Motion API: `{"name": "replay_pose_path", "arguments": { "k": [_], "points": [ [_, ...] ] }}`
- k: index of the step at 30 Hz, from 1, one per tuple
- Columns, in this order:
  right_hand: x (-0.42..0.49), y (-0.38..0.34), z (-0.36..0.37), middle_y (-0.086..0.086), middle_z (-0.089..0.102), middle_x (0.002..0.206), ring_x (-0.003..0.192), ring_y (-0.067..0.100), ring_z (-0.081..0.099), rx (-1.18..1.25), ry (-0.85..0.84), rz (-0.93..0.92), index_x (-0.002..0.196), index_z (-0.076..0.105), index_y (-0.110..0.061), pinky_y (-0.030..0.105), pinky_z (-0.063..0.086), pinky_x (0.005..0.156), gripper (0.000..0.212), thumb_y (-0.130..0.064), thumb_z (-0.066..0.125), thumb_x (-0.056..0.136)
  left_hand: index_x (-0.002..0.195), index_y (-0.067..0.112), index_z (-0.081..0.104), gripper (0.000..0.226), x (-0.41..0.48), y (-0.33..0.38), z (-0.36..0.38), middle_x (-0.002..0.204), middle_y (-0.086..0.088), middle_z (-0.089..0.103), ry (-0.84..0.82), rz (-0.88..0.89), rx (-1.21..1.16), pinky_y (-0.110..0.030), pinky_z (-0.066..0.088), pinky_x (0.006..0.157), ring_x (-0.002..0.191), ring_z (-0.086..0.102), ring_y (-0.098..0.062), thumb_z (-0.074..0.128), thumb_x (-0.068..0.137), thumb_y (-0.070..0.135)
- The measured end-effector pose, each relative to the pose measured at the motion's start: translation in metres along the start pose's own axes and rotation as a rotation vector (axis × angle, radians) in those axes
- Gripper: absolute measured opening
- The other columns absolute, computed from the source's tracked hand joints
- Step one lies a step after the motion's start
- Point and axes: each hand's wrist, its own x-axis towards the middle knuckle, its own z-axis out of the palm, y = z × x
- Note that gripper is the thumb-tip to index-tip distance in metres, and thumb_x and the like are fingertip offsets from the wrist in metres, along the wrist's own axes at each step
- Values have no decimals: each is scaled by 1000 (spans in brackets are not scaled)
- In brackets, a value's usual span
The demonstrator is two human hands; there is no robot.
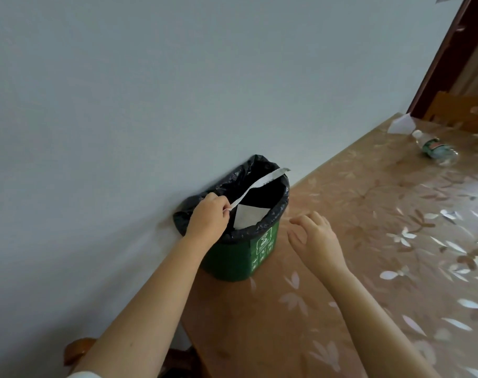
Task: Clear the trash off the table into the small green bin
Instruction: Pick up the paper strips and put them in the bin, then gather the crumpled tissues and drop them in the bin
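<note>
Right now the left hand (208, 218) is over the near-left rim of the small green bin (232, 261), its fingers curled and its thumb and forefinger pinching one end of a long white paper strip (255, 186). From that pinch the strip runs up and across the mouth of the bin, and its far end pokes out past the far rim. The bin stands on the table (341, 309) at its left edge, right against the pale wall (150, 91), and a black liner (277, 211) is folded over its rim. Down inside the liner lies a white sheet (246, 218), one corner pointing up toward the strip. The right hand (317, 236) is just beside the bin on its right, over the flowered table cover, palm down, fingers loosely spread and slightly bent, holding nothing; whether it touches the cover I cannot tell. Well apart from the bin, toward the far end of the table, a plastic bottle (434, 148) lies on its side, white cap toward the wall, and just beyond it rests a folded paper (402, 124). Behind that end a wooden chair (461, 107) shows
</note>
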Motion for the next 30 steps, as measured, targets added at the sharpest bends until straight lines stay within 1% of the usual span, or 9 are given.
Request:
{"name": "replay_pose_path", "arguments": {
  "k": [2,4,7,10,15,19,23,28,30],
  "points": [
    [-2,-3,0,11,58,97,94,28,49,19,0,0,100,62,-10,38,43,75,19,-14,60,81,93,7,62,10,-2,-3,-2,98,-13,57,-56,-21,48,-30,38,62,75,50,-21,56,88,14],
    [-3,-7,1,11,57,96,93,28,48,22,-3,-10,100,62,-10,36,41,74,19,-13,59,81,99,8,62,18,-5,-4,-6,100,-12,59,-70,-31,76,-35,45,67,82,54,-23,58,88,21],
    [-6,-13,2,11,58,95,92,28,48,5,-10,-28,101,62,-9,33,39,73,20,-13,58,82,104,7,62,25,-16,-5,-15,104,-13,60,-13,-19,77,-39,48,75,92,56,-26,56,89,25],
    [-12,-20,-1,12,59,97,94,29,50,-26,-12,-40,104,62,-9,34,40,75,22,-15,58,83,104,5,63,25,-36,-4,-25,105,-14,62,97,25,78,-41,48,77,98,55,-30,55,89,23],
    [-34,-33,-11,12,61,98,97,31,51,-64,-29,-66,106,62,-9,41,46,80,24,-16,57,83,92,-1,66,16,-99,1,-40,90,-16,65,270,89,89,-41,52,67,82,60,-33,66,79,7],
    [-73,-42,-18,13,61,95,91,33,53,-106,-34,-81,100,63,-6,42,46,75,20,-16,58,83,94,2,66,19,-161,17,-37,92,-15,67,234,79,83,-38,53,68,83,61,-30,68,77,9],
    [-131,-41,-23,12,62,95,92,33,54,-159,-63,-69,97,63,-6,44,48,76,20,-17,62,80,93,4,69,23,-217,37,-34,92,-14,69,186,64,93,-33,53,70,84,63,-27,74,72,12],
    [-221,-27,-28,10,66,95,91,34,59,-225,-119,-26,99,65,-9,43,50,76,27,-12,70,72,95,3,68,23,-283,52,-23,95,-15,69,103,74,63,-38,54,71,87,63,-29,71,74,12],
    [-255,-16,-32,8,65,100,96,32,58,-255,-137,26,102,64,-12,43,48,80,29,-16,69,75,94,4,68,23,-307,60,-15,95,-14,69,44,98,78,-40,53,71,88,63,-29,72,73,12]
  ]
}}
